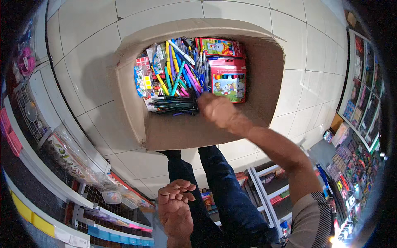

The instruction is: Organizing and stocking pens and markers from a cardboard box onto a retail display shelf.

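Note:
A large cardboard box [214, 131] stands before me with its top open, full of stationery. My right hand [217, 108] reaches into it, slightly blurred, its fingertips by the ends of a bunch of dark pens or pencils [175, 104]. Whether the fingers grip any of them is hidden. Right beside that hand lies a red pack of coloured pencils [228, 82]. Brightly coloured markers [173, 68] and blue ballpoint pens [201, 69] are heaped beyond. My left hand [176, 204] hangs in front of my legs, palm up, fingers apart and loosely curled, with nothing in it.
Pale floor tiles [90, 62] surround the box. More coloured-pencil packs [220, 47] and blister-packed items [145, 74] lie inside. Shelves [59, 183] line the left, a white step ladder [263, 198] stands behind my legs, and a glass-fronted cabinet [361, 83] is at right.

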### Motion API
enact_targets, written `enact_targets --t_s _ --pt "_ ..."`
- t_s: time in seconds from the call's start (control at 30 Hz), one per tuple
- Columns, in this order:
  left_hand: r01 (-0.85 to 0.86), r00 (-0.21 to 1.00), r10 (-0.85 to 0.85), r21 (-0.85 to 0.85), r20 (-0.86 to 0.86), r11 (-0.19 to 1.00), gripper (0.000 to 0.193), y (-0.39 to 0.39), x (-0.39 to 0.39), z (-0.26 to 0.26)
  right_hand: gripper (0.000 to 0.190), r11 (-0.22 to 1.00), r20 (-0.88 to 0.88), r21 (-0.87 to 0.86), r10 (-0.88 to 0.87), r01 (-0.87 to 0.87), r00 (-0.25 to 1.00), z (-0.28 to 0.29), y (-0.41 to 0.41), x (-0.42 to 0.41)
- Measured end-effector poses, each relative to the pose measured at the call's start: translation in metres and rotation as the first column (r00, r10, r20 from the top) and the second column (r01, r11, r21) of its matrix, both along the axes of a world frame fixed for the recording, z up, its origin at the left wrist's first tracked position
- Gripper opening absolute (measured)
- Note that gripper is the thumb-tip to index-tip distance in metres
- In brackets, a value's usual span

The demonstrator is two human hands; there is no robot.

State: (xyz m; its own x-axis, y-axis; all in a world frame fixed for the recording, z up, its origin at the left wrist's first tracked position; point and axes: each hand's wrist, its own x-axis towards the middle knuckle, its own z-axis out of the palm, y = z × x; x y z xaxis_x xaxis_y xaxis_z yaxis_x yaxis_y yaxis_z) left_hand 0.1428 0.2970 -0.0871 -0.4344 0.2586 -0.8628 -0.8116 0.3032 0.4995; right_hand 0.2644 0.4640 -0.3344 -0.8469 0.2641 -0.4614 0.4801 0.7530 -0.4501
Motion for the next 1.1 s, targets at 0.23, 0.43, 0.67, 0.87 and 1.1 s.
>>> enact_targets --t_s 0.23,0.43,0.67,0.87,1.1 --pt "-0.012 1.0 0.012 0.012 0.018 1.0 0.028 0.005 -0.005 0.001 0.015 0.238 0.16 -0.413 -0.931 0.879 0.328 -0.069 0.018 -0.016" --pt "-0.055 0.996 0.053 0.02 0.077 0.998 0.035 -0.012 -0.008 -0.01 0.016 -0.641 0.589 -0.554 -0.753 0.531 -0.294 -0.108 0.083 -0.014" --pt "-0.049 0.995 0.046 0.023 0.087 0.999 0.042 -0.001 -0.01 -0.012 0.019 -0.747 0.685 -0.572 -0.663 0.339 -0.302 -0.131 0.092 -0.03" --pt "-0.078 0.993 0.076 0.019 0.092 0.997 0.045 0.001 -0.017 -0.014 0.017 -0.876 0.78 -0.465 -0.472 0.125 -0.41 -0.147 0.107 -0.04" --pt "-0.083 0.991 0.08 0.017 0.104 0.996 0.046 -0.002 -0.017 -0.017 0.018 -0.893 0.783 -0.439 -0.434 0.097 -0.445 -0.134 0.108 -0.046"
